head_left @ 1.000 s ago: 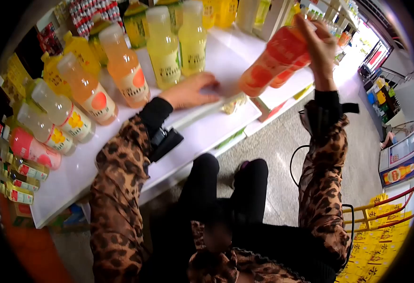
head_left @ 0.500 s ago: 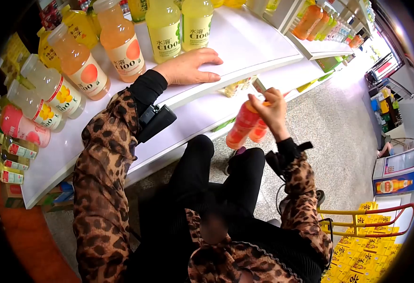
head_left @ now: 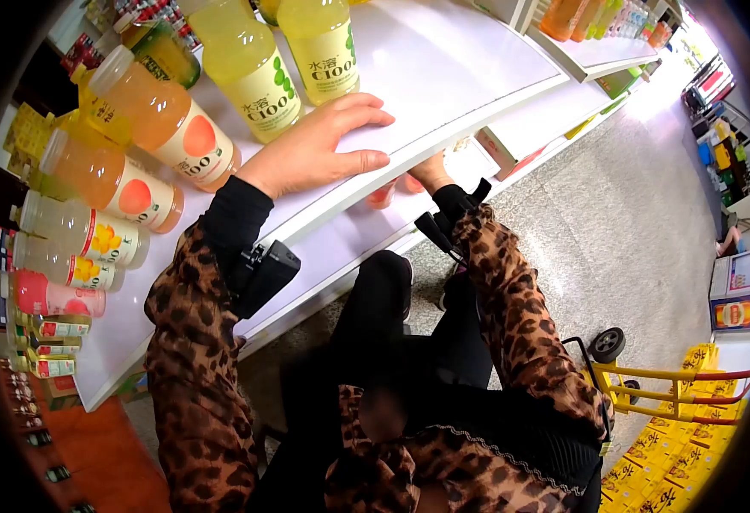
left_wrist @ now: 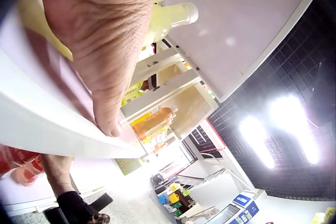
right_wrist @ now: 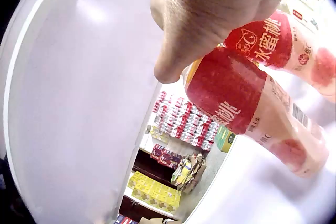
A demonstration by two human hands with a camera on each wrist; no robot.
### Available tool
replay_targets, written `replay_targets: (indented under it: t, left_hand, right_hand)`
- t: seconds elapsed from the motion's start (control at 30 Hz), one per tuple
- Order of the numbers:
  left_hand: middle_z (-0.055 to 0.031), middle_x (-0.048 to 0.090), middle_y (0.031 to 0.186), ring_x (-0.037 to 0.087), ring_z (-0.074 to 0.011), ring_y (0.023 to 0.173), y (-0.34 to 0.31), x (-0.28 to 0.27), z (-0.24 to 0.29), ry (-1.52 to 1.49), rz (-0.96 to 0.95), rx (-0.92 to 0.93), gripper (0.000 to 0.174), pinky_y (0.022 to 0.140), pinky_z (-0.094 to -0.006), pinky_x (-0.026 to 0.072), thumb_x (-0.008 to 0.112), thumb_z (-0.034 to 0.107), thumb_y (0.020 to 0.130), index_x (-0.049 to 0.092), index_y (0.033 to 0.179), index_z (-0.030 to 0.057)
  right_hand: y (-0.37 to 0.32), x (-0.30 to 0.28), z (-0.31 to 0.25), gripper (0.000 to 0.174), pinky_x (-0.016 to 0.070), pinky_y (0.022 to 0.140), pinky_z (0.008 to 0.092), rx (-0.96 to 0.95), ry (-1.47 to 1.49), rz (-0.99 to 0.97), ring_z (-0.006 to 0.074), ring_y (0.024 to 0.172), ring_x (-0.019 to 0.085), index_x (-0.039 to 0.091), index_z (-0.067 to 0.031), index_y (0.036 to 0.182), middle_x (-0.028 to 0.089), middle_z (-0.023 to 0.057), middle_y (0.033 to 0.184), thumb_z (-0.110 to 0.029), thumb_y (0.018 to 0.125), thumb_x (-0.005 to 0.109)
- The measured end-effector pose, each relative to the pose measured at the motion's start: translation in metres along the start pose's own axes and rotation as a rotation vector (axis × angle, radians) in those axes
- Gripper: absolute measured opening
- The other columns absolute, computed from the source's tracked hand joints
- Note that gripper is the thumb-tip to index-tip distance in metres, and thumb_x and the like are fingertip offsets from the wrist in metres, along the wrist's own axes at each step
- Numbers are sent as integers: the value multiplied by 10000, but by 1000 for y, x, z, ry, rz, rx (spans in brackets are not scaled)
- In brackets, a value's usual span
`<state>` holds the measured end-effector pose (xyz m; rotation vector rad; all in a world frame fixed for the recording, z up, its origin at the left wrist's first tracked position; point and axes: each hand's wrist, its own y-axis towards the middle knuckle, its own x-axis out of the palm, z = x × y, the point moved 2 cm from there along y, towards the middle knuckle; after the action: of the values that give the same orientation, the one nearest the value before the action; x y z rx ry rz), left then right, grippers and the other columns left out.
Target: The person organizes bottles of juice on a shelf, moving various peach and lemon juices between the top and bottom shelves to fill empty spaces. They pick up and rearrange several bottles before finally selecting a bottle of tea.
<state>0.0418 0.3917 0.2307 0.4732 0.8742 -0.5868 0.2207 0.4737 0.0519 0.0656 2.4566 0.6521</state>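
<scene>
My left hand [head_left: 319, 145] lies with fingers extended on the front edge of the white upper shelf [head_left: 452, 60], right beside two yellow-green drink bottles [head_left: 328, 60]. Below that edge, my right hand [head_left: 431, 173] reaches in over the lower shelf [head_left: 332, 244]. It grips two red-labelled peach drink bottles by their cap ends; in the right wrist view the nearer bottle [right_wrist: 228, 90] and the farther bottle [right_wrist: 262, 43] both tilt, bases away from the hand and close over the white surface. The upper shelf hides most of them in the head view.
Orange drink bottles [head_left: 174, 128], clear ones [head_left: 118, 227] and a pink bottle [head_left: 59, 293] line the upper shelf at left. A carton [head_left: 503, 150] sits on the lower shelf. A yellow-and-red cart [head_left: 674, 393] with yellow packs [head_left: 661, 445] stands at lower right.
My right hand has carried the two peach drink bottles down from above the upper shelf, round its edge and in beneath it. My left hand has settled on the shelf edge.
</scene>
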Motion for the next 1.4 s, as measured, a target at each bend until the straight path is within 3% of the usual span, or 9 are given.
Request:
replay_targets:
  t: [0.13, 0.23, 0.33, 0.4, 0.43, 0.8, 0.93, 1.03, 1.4]
  left_hand:
    - [-113, 402, 1416, 341, -281, 1344, -7, -2, 7, 9, 12, -42, 477, 1091, -391, 296, 628, 334, 878, 540, 1271, 79]
    - [-108, 393, 1423, 339, -275, 1345, -3, -1, 8, 18, -11, -62, 478, 1095, -390, 290, 634, 331, 873, 539, 1271, 85]
    - [-105, 390, 1425, 334, -267, 1349, -5, -2, 6, 2, -15, -71, 482, 1098, -388, 285, 639, 331, 869, 537, 1274, 90]
    - [-105, 390, 1425, 330, -265, 1352, -6, -2, 6, -25, -20, -72, 485, 1100, -387, 283, 641, 332, 868, 535, 1276, 92]
    - [-105, 391, 1424, 328, -263, 1353, -5, -3, 5, -17, -24, -65, 485, 1100, -387, 282, 642, 332, 868, 535, 1278, 95]
    - [-145, 411, 1390, 375, -293, 1311, -3, -1, 5, 55, 8, -16, 511, 1071, -374, 318, 630, 402, 872, 544, 1248, 66]
    - [-127, 407, 1404, 348, -277, 1335, -4, -3, 4, 43, 4, -23, 497, 1088, -379, 296, 631, 379, 873, 543, 1264, 85]
    - [-109, 404, 1417, 330, -264, 1353, -5, -2, 5, 25, 0, -38, 476, 1101, -382, 277, 633, 347, 876, 543, 1273, 101]
    - [-109, 414, 1398, 344, -261, 1341, 0, 2, 3, 12, 22, -2, 472, 1091, -381, 294, 636, 344, 877, 551, 1261, 83]
  right_hand:
    - [4, 4, -5, 427, 436, 892, 381, 131, 104, -45, 298, 1037, 585, 622, -49, 1086, 635, 167, 1080, -278, 739, 715]
    - [6, 11, 9, 388, 429, 906, 370, 76, -67, -152, 296, 1043, 582, 622, -52, 1102, 631, 166, 1098, -279, 790, 668]
    - [5, 15, 6, 379, 430, 906, 364, -118, -93, -21, 291, 1045, 583, 628, -51, 1092, 631, 167, 1096, -291, 800, 661]
    - [11, 6, 7, 363, 440, 892, 360, 153, 19, -180, 282, 1033, 590, 631, -47, 1083, 636, 167, 1083, -283, 808, 654]
    - [12, 7, 11, 363, 440, 892, 360, 159, 23, -170, 282, 1033, 590, 631, -47, 1083, 636, 167, 1083, -283, 808, 654]
    - [13, -6, -11, 411, 455, 876, 362, 9, -215, -254, 272, 1013, 602, 644, -77, 1079, 650, 142, 1059, -336, 762, 683]
    - [12, -4, -19, 426, 446, 892, 370, -35, -222, -266, 275, 1021, 599, 646, -98, 1086, 650, 133, 1065, -361, 754, 681]
    - [11, -1, -14, 419, 436, 907, 371, 134, -12, -315, 273, 1035, 593, 645, -110, 1091, 647, 127, 1082, -364, 759, 677]
    - [6, 19, 6, 420, 421, 929, 378, -51, -98, -255, 291, 1104, 556, 600, -84, 1165, 610, 147, 1160, -321, 820, 638]
